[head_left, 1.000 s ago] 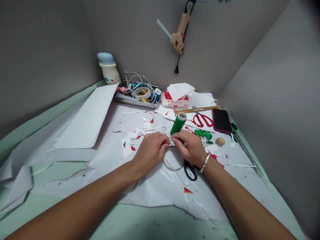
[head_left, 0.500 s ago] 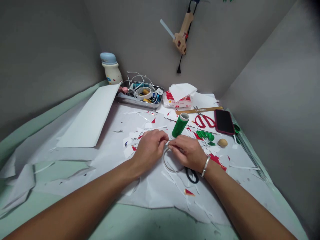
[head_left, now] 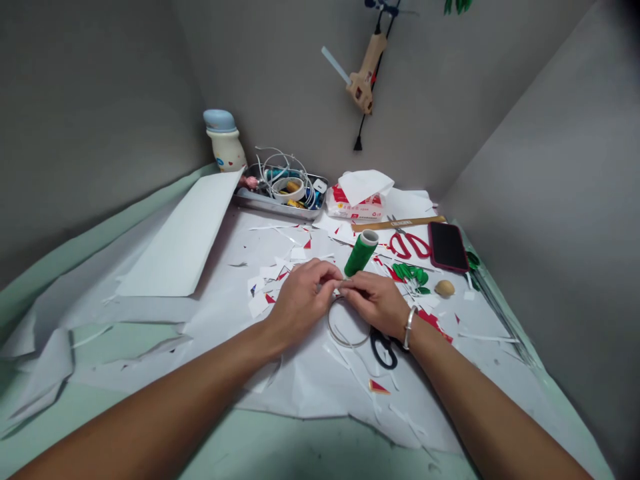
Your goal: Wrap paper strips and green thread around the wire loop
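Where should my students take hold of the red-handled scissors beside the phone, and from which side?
Take the red-handled scissors by the grip, its red loops, coming from the near side and above: they lie flat with the loops toward the person and the blades pointing away, toward the ruler.

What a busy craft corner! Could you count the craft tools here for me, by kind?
Scissors: 2 (red pair, black pair)
Glue gun: 1
Ruler: 1
Total: 4
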Available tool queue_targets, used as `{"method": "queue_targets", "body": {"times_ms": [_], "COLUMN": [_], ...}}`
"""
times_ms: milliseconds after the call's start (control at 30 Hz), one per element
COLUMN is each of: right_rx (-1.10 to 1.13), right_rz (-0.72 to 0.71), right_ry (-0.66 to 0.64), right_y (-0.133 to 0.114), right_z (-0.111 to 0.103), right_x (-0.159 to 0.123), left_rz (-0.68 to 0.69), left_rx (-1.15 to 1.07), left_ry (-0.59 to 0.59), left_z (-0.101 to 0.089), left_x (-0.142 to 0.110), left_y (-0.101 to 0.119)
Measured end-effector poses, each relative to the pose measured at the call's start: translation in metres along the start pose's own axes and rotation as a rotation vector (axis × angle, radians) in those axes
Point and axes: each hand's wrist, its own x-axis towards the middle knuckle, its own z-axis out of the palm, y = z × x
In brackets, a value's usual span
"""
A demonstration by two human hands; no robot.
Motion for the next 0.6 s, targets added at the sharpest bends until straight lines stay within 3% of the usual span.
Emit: {"method": "queue_targets", "body": {"times_ms": [100, 200, 367, 467, 600], "right_rx": [-0.086, -0.083, 0.022, 0.068, 0.021], "right_rz": [-0.099, -0.142, -0.001, 0.063, 0.018], "right_ry": [-0.032, 0.031, 0.143, 0.120, 0.030], "right_y": [-0.007, -0.012, -0.003, 0.006, 0.006], "right_z": [-0.001, -0.003, -0.005, -0.003, 0.000], "right_x": [-0.001, -0.001, 0.001, 0.002, 0.001], "left_rz": [-0.023, 0.017, 0.063, 0.059, 0.031], "left_rx": [0.067, 0.153, 0.157, 0.070, -0.009], "left_ry": [0.026, -0.020, -0.123, -0.131, -0.051], "left_z": [0.000, 0.003, 0.007, 0.006, 0.003], "left_x": [0.001, 0.000, -0.004, -0.003, -0.002], "left_y": [-0.005, -0.007, -0.005, -0.002, 0.000]}}
